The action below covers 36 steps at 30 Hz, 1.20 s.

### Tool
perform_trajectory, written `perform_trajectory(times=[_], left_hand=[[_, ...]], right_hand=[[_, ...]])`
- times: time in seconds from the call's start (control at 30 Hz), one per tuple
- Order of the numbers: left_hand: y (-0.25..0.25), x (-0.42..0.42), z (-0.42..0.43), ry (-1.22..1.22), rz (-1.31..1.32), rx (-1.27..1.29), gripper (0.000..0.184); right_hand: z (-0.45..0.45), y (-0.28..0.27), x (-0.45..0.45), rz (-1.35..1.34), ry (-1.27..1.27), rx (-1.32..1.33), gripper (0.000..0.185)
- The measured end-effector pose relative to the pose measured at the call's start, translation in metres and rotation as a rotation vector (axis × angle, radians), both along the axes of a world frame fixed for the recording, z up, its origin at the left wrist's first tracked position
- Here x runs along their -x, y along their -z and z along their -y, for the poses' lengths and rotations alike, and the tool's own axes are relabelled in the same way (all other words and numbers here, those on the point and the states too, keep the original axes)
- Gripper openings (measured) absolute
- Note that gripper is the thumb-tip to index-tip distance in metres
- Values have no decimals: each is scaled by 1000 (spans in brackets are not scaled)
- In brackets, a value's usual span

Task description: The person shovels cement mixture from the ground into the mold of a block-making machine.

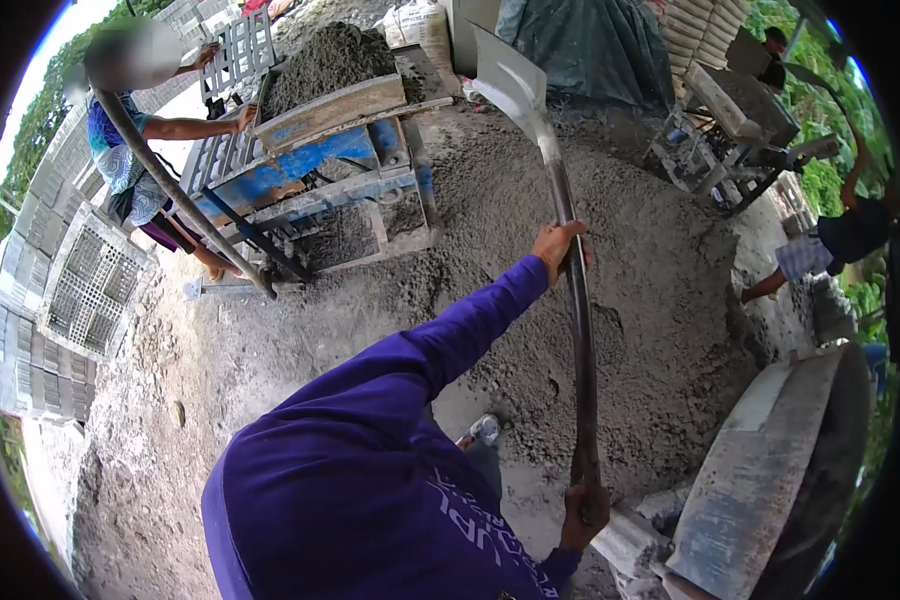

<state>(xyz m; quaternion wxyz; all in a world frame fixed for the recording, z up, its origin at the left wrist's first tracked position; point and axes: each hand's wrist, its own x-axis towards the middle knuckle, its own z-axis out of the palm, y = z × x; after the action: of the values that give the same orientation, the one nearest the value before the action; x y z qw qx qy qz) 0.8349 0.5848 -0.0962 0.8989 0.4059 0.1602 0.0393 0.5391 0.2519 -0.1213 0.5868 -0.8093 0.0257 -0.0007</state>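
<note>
My left hand is wrapped round the dark shaft of a shovel, some way below the blade. Lower down, my right hand grips the handle end near the bottom of the view. The shovel stands nearly upright in the view, its pale metal blade at the top, beside a dark tarp. No load can be made out on the blade. Behind the shaft spreads a broad heap of grey wet mix on the ground.
A blue machine frame at upper left holds a pile of mix; a person stands beside it. Another person is at right. A large metal drum lies lower right. Grey blocks are stacked left.
</note>
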Motion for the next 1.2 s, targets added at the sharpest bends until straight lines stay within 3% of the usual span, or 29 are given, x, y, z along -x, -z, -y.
perform_trajectory(times=[0.07, 0.13, 0.17, 0.2, 0.23, 0.27, 0.3, 0.33, 0.37, 0.4, 0.47, 0.53, 0.57, 0.63, 0.67, 0.73, 0.77, 0.8, 0.83, 0.87, 0.93, 0.97, 1.0, 1.03, 1.07, 1.1, 1.13, 1.17, 1.2], left_hand=[[21, 19, 63, 116, -131, 91, 26], [31, 38, 121, 222, -171, 183, 27], [32, 46, 144, 293, -198, 254, 29], [31, 52, 165, 338, -185, 233, 31], [25, 57, 182, 375, -170, 213, 33], [18, 62, 194, 429, -140, 242, 37], [9, 65, 201, 476, -109, 272, 41], [5, 66, 204, 589, -47, 270, 48], [4, 69, 204, 701, 11, 267, 56], [-2, 79, 196, 695, -8, 283, 56], [-16, 102, 170, 856, 109, -85, 63], [7, 134, 140, 820, 85, -301, 57], [26, 153, 117, 774, 54, -435, 54], [92, 212, 55, 636, -50, -543, 51], [120, 256, 18, 507, -160, -706, 48], [217, 363, -61, 257, -495, -829, 39], [281, 436, -103, 88, -698, -975, 37], [307, 517, -138, -97, -959, -1054, 34], [304, 592, -173, -196, -1200, -679, 32], [314, 675, -202, -404, -1212, -312, 28], [324, 866, -260, -416, -700, 580, 25], [299, 929, -267, -393, -960, 313, 24], [238, 939, -244, -718, -1496, -191, 22], [195, 965, -233, -769, -1605, -362, 24], [208, 1026, -238, -736, -1688, -406, 26], [234, 1091, -236, -466, -1577, -726, 27], [237, 1104, -227, -800, -1714, -387, 28], [235, 1103, -224, -808, -1708, -394, 28], [229, 1087, -203, -901, -1630, -207, 18]], right_hand=[[81, -28, 37, -22, 34, 279, 16], [110, -90, 52, 177, 448, 308, 31], [207, -62, 74, 391, 598, 613, 43], [280, -89, 85, 279, 474, 470, 50], [223, -161, 56, 433, 543, 345, 20], [160, -237, 26, 596, 594, 232, 22], [102, -282, 1, 873, 312, 634, 18], [111, -304, -8, 997, 365, 1050, 17], [185, -329, -13, 689, 183, 433, 30], [260, -353, -17, 424, 209, -207, 49], [134, -343, -86, 711, 115, 1155, 43], [20, -292, -147, 617, -137, 1042, 29], [-15, -243, -175, 636, -60, 1235, 28], [-64, -116, -213, 389, 56, 1430, 36], [-73, -72, -214, 325, 49, 1412, 40], [-105, -60, -213, 296, 11, 1376, 44], [-118, -72, -206, 171, -26, 1347, 51], [-120, -76, -193, 26, -56, 1331, 57], [-113, -69, -190, 21, -63, 1343, 57], [-105, -62, -201, 49, -69, 1384, 61], [-104, -65, -205, 81, -66, 1434, 64], [-107, -64, -202, 40, -51, 1437, 65], [-109, -60, -197, -5, -35, 1435, 65], [-112, -57, -191, -14, -29, 1433, 65], [-120, -57, -186, -31, -16, 1442, 65], [-128, -59, -182, -43, -3, 1448, 65], [-133, -60, -178, -39, 0, 1438, 65], [-136, -59, -174, -40, 6, 1419, 65], [-138, -58, -169, -42, 13, 1403, 66]])
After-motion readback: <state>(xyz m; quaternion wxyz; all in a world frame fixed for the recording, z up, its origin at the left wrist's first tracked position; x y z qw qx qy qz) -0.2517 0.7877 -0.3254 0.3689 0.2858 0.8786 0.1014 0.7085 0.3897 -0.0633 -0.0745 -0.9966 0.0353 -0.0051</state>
